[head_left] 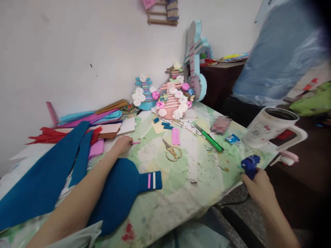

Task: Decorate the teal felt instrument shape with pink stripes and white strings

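Note:
My left hand (123, 144) stretches across the table with its fingertips closed on a small pink strip (136, 142). In my right hand (258, 184), at the table's right edge, is a dark blue glue gun (248, 166). Beneath my left forearm lies a dark blue lute-shaped piece (116, 199), partly covered by the arm. Across its short neck run one pink strip (149, 181) and one white strip (154, 180). Gold-handled scissors (171, 151) rest mid-table, close to a pink rectangle (176, 136) and several small dark blue pieces (168, 127).
A green utility knife (212, 140), thin sticks (184, 125) and a blue packet (232, 138) lie toward the right. A white mug (269, 127) stands near the right edge. Flower-trimmed instrument models (172, 100) lean at the wall. Coloured sheets (88, 120) and dark blue material (49, 175) pile up left.

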Demonstrator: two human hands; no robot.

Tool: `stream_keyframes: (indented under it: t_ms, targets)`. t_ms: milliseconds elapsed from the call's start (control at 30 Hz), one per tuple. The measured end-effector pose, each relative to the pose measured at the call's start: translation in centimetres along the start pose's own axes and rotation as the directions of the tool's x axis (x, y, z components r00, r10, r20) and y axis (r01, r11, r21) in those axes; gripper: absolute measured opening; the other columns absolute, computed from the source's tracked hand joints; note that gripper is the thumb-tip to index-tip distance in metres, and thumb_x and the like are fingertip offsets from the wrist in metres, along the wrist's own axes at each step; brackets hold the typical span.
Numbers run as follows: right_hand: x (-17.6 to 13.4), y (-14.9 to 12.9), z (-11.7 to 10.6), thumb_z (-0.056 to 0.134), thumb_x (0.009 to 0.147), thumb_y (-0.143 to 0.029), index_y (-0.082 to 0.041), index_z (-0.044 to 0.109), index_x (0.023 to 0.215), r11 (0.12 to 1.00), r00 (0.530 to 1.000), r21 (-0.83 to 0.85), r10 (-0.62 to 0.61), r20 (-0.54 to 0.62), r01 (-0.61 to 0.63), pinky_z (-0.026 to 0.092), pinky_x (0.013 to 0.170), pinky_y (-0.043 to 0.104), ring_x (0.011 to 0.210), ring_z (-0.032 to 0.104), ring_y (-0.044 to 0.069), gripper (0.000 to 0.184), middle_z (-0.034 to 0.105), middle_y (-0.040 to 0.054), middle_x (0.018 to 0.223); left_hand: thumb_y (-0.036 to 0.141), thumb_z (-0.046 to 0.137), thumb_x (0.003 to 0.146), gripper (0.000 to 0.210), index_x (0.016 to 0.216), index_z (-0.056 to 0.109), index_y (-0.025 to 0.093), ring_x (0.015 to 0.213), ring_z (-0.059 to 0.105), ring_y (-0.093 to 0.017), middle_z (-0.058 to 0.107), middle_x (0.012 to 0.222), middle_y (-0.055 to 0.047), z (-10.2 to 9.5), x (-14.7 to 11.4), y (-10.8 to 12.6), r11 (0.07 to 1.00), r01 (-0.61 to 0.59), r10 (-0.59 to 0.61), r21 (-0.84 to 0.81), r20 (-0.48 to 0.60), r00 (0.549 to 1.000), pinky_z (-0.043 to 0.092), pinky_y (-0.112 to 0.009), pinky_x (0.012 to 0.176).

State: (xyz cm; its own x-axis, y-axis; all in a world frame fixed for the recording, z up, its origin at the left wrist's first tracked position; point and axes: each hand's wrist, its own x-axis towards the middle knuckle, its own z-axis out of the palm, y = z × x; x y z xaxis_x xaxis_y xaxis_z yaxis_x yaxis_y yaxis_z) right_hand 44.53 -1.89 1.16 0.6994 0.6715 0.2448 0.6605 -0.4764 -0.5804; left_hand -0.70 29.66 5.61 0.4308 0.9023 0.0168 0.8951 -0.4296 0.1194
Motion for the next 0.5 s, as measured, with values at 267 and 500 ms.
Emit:
stream_keyframes:
  t_ms: [267, 500]
  targets:
    - [2.3, -1.8, 1.6, 0.047, 0.076, -0.049, -0.009, 0.064, 0.105, 0.94, 1.0, -0.34, -0.009, 0.019, 0.015, 0.045, 0.065, 0.04, 0.078, 0.06, 0.032, 0.052, 0.063, 0.017, 0.085, 0.028, 0.051, 0.071, 0.017, 0.08, 0.062, 0.018, 0.08, 0.061, -0.021, 0.069, 0.083, -0.007, -1.1, -2.9, 2.3, 0.954, 0.06, -0.109, -0.292, -0.155, 0.982, 0.045, -0.031, 0.075]
    - [2.5, -3.8, 1.7, 0.054, 0.075, -0.05, -0.008, 0.066, 0.101, 0.925, 0.994, -0.377, -0.08, -0.08, 0.044, 0.043, 0.071, 0.05, 0.092, 0.055, 0.041, 0.05, 0.058, 0.0241, 0.096, 0.038, 0.066, 0.069, 0.036, 0.096, 0.06, 0.015, 0.065, 0.062, -0.014, 0.068, 0.076, -0.005, -2.9, -10.8, 7.6, 0.395, 0.071, -0.218, -0.916, -0.018, 0.976, 0.047, -0.025, 0.062]
